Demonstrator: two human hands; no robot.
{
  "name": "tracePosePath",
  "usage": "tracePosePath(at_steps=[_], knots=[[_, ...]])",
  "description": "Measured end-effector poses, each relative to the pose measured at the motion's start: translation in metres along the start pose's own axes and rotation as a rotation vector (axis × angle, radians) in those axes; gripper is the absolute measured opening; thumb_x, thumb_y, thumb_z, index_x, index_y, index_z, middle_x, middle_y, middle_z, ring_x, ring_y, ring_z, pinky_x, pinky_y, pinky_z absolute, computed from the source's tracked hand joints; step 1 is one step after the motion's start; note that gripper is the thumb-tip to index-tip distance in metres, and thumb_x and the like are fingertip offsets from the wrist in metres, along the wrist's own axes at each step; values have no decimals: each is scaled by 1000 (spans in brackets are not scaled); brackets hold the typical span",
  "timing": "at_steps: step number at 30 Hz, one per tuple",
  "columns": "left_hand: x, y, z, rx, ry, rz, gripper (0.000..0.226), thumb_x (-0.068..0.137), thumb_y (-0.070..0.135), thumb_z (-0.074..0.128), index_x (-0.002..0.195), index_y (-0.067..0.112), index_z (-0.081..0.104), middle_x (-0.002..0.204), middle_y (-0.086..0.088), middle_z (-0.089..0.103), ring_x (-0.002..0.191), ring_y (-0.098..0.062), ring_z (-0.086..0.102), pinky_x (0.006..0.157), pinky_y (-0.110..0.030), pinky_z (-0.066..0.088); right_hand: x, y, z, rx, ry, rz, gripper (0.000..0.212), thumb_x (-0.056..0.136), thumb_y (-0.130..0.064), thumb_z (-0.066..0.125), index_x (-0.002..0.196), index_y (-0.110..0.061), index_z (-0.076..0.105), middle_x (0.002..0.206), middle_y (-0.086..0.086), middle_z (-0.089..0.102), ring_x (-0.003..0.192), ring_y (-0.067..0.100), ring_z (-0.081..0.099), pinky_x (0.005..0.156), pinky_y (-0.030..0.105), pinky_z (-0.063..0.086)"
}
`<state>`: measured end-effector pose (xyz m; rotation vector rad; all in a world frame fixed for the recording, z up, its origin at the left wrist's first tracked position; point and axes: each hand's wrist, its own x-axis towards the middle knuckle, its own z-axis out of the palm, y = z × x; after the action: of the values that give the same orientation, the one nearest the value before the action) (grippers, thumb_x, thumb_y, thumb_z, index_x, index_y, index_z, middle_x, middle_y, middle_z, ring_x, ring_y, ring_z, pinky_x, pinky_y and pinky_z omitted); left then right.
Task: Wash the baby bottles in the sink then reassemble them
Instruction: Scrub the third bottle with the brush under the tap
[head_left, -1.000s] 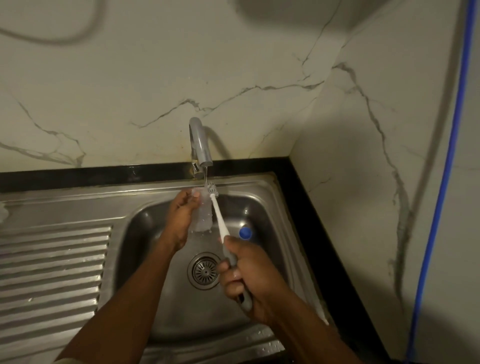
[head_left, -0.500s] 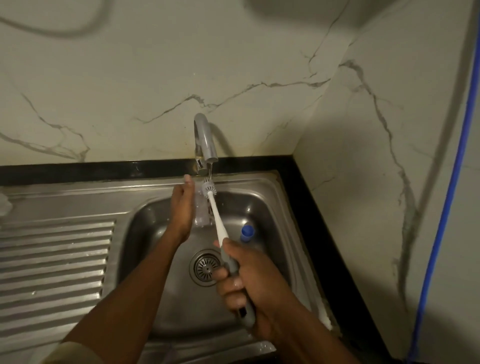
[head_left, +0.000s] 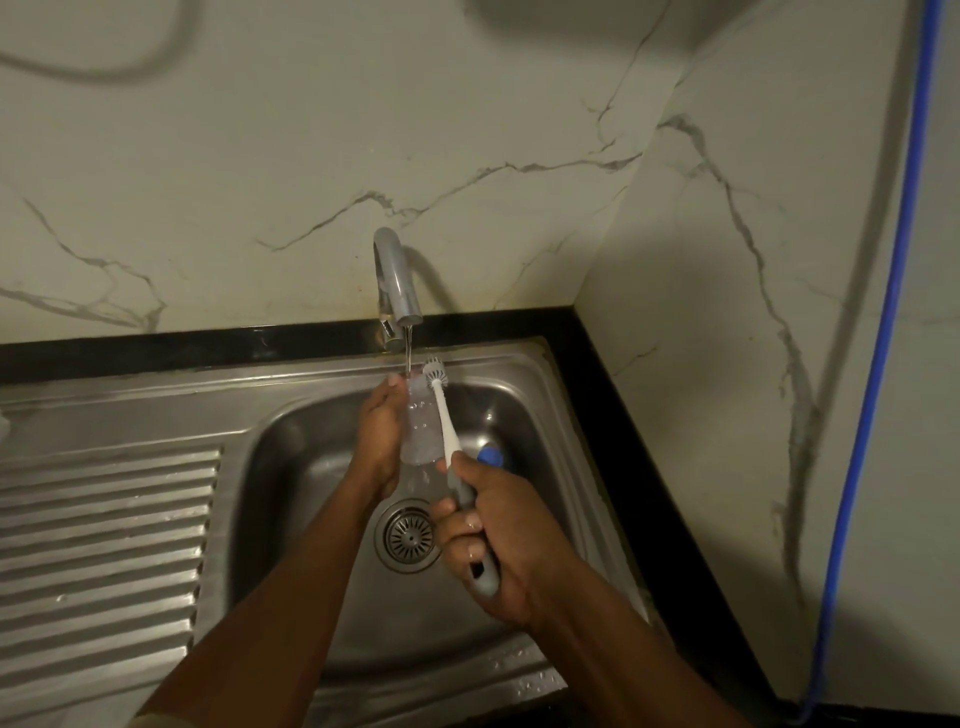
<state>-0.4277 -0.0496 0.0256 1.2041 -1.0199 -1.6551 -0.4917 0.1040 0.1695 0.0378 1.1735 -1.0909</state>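
I've got my left hand curled round the clear plastic baby bottle, upright under the thin stream from the grey curved tap, over the back of the stainless steel sink basin. Right hand grips the grey-handled, white-stemmed bottle brush, w/ bristle head beside the bottle's mouth (touching or not, can't tell). Small blue round cap lies nr the basin's right wall.

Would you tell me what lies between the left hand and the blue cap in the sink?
In the head view, the clear bottle held by the left hand, then the white shaft of the brush.
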Motion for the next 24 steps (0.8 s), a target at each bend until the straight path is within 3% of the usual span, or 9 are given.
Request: tracePosePath(at_steps=[3,5,8,13,15,18,22,24], knots=[[14,-1,-5,-8,143,49,41,107,39,33,116,8,59,107,-8,67,100,-23,65,90,-40,52,-16,11,2,-35,-48,23,20,104,-30,44,115,-15,52,60,-1,48,40,2,32,31,13,25],[14,7,-2,65,150,105,37,106,43,35,115,14,54,105,-2,61,99,-20,60,84,-33,47,-16,12,2,-65,-37,15,20,104,-31,43,112,-16,52,59,-1,48,40,2,32,31,13,25],[11,7,3,188,73,153,49,95,61,46,116,17,51,104,0,60,93,-16,60,76,-29,47,-4,-2,5,12,-16,34,21,103,-29,44,109,-10,53,59,-2,47,38,1,33,32,12,26],[20,12,-9,202,138,210,34,102,45,47,93,13,53,78,0,52,68,-10,49,66,-26,42,-21,5,9,-11,-48,32,18,103,-27,44,101,-11,52,58,-1,47,39,1,31,31,12,24],[19,9,-12,238,102,223,36,105,42,41,86,15,57,77,-2,55,71,-12,52,68,-27,44,-19,5,7,-36,-33,28,18,103,-27,44,101,-11,52,58,-1,47,39,1,32,31,12,24],[13,5,-8,229,80,173,36,108,39,34,97,17,61,90,-4,62,83,-15,58,74,-29,47,-8,-6,8,39,-23,38,17,103,-26,45,105,-11,53,58,-1,46,38,1,32,31,12,24],[20,19,-1,60,296,150,43,109,37,27,79,16,49,70,-3,50,61,-11,49,64,-29,43,-20,10,14,-40,-75,36,20,103,-30,45,116,-17,52,62,-1,48,41,1,32,32,13,26],[24,26,-2,42,257,150,47,109,40,27,80,14,52,71,-6,54,62,-13,53,65,-31,45,-24,19,18,-93,-78,1,19,104,-32,43,116,-20,52,63,-1,49,42,2,33,33,14,26]])
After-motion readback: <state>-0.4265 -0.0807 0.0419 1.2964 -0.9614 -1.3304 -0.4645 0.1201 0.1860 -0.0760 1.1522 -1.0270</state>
